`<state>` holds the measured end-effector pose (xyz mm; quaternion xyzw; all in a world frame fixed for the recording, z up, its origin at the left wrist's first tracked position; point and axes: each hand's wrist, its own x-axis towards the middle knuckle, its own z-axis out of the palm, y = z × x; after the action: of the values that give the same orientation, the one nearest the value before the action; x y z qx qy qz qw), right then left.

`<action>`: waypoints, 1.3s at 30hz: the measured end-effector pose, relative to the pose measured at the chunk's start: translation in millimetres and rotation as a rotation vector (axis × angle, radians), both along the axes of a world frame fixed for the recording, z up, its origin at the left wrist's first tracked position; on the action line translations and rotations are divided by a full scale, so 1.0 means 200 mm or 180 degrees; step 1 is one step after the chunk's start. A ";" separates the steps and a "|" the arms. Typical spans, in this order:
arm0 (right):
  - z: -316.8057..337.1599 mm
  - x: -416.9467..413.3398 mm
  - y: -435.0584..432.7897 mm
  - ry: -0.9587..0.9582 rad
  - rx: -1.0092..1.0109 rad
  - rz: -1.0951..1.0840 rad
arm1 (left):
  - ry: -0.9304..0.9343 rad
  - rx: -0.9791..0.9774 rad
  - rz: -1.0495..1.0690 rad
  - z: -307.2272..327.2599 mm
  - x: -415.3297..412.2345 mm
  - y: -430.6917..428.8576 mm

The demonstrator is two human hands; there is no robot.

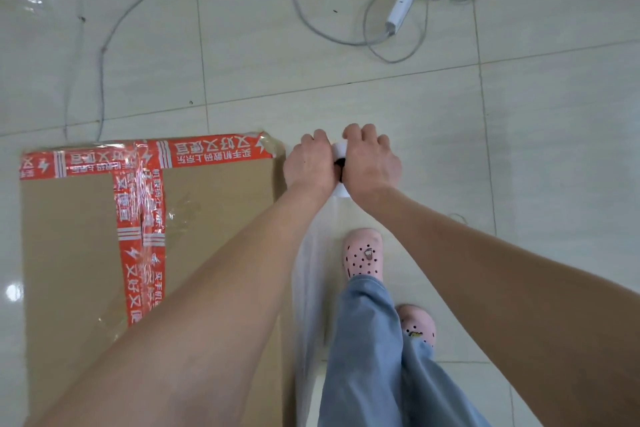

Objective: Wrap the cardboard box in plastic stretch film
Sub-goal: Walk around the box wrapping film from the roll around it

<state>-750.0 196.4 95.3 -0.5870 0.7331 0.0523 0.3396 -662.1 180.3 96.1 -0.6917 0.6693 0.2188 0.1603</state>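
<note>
Cardboard box (79, 253): rigid, bulky. Stretch film roll (340, 150): probably light, film thin, clingy. My left hand (308, 167), right hand (372, 163) grip its ends; best hold there.

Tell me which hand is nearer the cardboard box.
Left. The left hand grips the film roll right beside the far right corner of the cardboard box. The right hand grips the roll's other side, farther out over the floor.
</note>
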 end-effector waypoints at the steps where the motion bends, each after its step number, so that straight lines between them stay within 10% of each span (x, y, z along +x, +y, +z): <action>1: -0.01 0.00 0.00 -0.0081 0.0151 -0.0373 | -0.0015 -0.0016 -0.0064 0.00 0.00 -0.01; 8: -0.02 -0.01 -0.04 -0.0380 0.0260 -0.0963 | 0.0008 -0.0104 -0.1126 0.01 -0.03 -0.11; 17: 0.01 0.08 -0.32 0.0108 -0.0082 0.0683 | -0.0155 0.0096 -0.0366 -0.01 0.08 -0.32; 23: -0.04 0.07 -0.35 -0.0313 0.0431 -0.1001 | -0.0212 0.0139 -0.0541 0.01 0.08 -0.40; 28: -0.03 0.05 -0.40 -0.0232 0.0307 -0.0763 | 0.0071 0.0081 -0.0928 -0.01 0.01 -0.45; 35: 0.00 0.15 -0.58 -0.0080 -0.0072 0.0723 | 0.0028 0.0301 0.0333 -0.01 0.17 -0.56; 39: 0.00 0.20 -0.61 -0.0235 0.0520 -0.0586 | -0.0130 0.0583 0.0680 0.01 0.27 -0.61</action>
<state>-710.9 75.1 95.3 -0.4891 0.7641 0.0588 0.4164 -607.4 58.6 97.5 -0.7459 0.5656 0.2807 0.2121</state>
